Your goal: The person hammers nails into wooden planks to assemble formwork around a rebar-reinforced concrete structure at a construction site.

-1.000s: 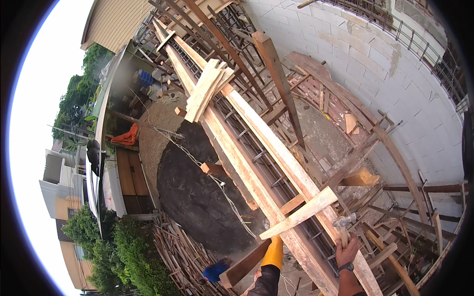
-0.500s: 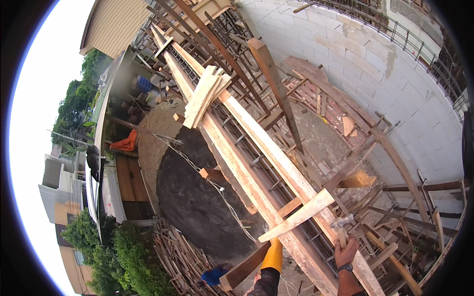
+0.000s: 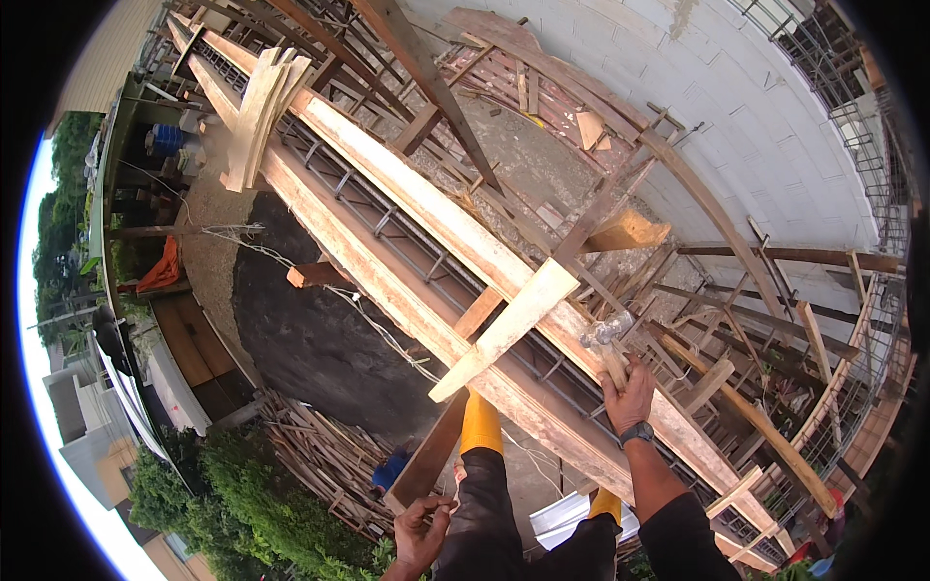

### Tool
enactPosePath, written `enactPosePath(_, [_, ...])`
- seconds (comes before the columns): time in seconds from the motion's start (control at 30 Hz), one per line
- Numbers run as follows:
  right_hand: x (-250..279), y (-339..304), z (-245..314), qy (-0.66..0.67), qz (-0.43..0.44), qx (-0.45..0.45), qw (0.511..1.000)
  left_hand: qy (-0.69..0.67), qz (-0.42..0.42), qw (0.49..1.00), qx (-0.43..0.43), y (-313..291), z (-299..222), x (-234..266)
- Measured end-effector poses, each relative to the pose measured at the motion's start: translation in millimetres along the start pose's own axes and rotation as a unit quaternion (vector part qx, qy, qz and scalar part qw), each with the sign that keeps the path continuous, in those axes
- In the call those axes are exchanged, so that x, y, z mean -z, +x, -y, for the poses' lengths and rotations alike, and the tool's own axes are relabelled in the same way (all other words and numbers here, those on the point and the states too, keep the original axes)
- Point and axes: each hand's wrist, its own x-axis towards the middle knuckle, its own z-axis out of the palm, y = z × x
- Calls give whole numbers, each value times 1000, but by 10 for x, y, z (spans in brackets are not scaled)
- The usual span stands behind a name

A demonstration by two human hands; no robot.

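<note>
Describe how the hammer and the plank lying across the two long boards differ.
The hammer is held in the right hand's grip, while the plank lies across the two long boards with no hand on it. The hammer has a grey, metallic-looking head; the plank is pale throughout. The plank looks clearly longer than the hammer and widens toward one end. Both show pale wood, the hammer in its handle.

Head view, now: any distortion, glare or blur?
Head view: fisheye distortion toward the dark rim; sky washed out white at far left, with blue fringing; light looks diffuse, no hard shadows stand out; hammer, right hand and left hand readable.
</note>
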Motion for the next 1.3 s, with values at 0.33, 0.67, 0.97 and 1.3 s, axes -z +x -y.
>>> enactPosePath(0.33, [49,-26,-86,-6,9,-18,1000,-112,-74,943,-305,2170,-663,-1691])
enactPosePath(0.67, [12,-26,-91,9,11,-32,999,-12,-134,892,-431,2931,-525,-2150])
enactPosePath(0.97, [167,63,-83,80,52,-46,994,59,-141,853,-499,2974,-514,-2206])
enactPosePath(1.3, [719,313,794,223,168,-120,953,51,-154,857,-489,2977,-494,-2134])
